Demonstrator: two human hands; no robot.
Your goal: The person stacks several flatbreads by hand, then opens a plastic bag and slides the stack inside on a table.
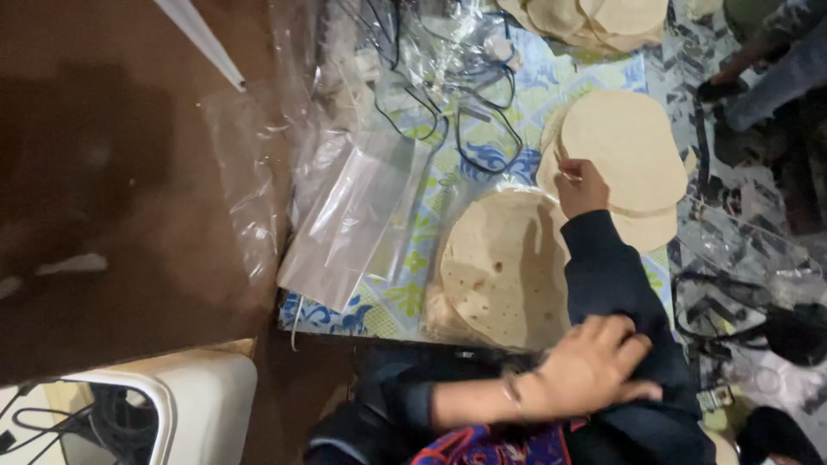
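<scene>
The stack of pale flatbreads (624, 159) lies on the patterned blue cloth (405, 301), and the right hand (579, 185) pinches the edge of the top round, likely to peel it free. The left hand (594, 366) grips the right arm's dark sleeve (612, 275) (probably keeping it off the food). Another flatbread pile (500, 271) sits just beside it, with clear plastic bags (345, 228) further left.

Dark navy sleeve on the right arm (616, 284) (left wrist (513, 392) wears a thin bangle).
</scene>
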